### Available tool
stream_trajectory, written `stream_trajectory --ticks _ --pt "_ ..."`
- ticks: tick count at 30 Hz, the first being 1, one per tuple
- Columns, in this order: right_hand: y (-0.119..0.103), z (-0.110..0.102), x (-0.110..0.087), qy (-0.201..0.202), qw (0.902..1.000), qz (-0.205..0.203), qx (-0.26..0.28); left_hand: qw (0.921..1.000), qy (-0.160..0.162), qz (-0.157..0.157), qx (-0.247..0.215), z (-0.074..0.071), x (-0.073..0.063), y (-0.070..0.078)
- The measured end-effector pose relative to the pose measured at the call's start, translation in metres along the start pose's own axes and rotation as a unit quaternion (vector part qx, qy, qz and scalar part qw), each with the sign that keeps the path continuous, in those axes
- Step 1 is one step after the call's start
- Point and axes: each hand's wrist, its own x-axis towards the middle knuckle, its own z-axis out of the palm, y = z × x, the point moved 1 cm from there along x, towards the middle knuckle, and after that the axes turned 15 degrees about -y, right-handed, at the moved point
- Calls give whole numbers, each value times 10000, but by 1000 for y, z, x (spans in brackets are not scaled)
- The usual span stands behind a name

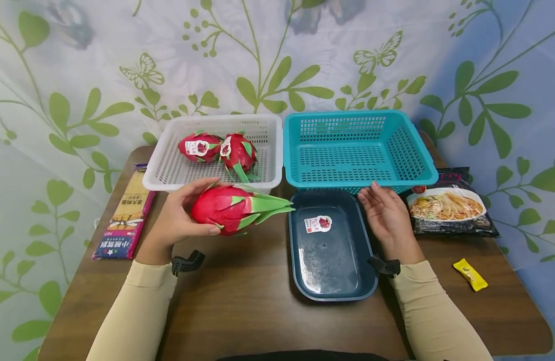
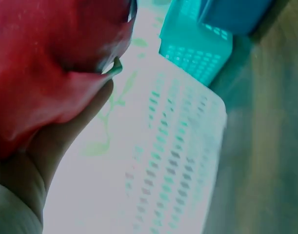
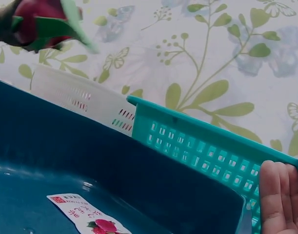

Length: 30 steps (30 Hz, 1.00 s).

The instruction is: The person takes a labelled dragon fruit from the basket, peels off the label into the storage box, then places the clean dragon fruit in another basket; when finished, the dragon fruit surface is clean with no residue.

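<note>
My left hand (image 1: 180, 215) grips a red dragon fruit (image 1: 223, 208) with green leafy tips, held above the table in front of the white basket (image 1: 273, 150). The fruit's tips point right, towards the dark blue tray (image 1: 322, 271). Inside that tray lies a paper label (image 1: 318, 224) printed with a dragon fruit. Fingers extended and palm up, my right hand (image 1: 387, 215) is beside the tray's right edge, close to the front rim of the teal basket (image 1: 360, 184); whether it touches either is unclear. Two labelled dragon fruits, one on the left (image 1: 198, 148) and one on the right (image 1: 241, 158), lie in the white basket.
A noodle packet (image 1: 448, 210) lies right of the teal basket, with a small yellow wrapper (image 1: 470, 275) nearer the front. At the left is a long pasta pack (image 1: 126, 213). Behind the wooden table (image 1: 241, 306) hangs a leaf-patterned cloth (image 1: 277, 60).
</note>
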Motion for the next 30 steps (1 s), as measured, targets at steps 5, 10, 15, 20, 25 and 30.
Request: stream_trajectory --ticks 5,10,15,20,25,30 --pt "1 0 -1 153 9997 -41 167 9997 112 149 152 1 39 0" --pt "2 -1 0 309 9981 -112 527 9992 349 119 168 7 77 -1" --pt "2 -2 2 288 9969 -217 698 9976 569 -197 347 15 117 -2" --pt "3 -2 4 336 9955 -328 823 9955 768 -389 399 19 162 -8" --pt "6 -2 5 434 9922 -374 1103 9949 678 -686 303 23 200 -13" --pt "9 -1 5 587 9904 -417 1179 9899 353 -1234 596 28 230 -18"
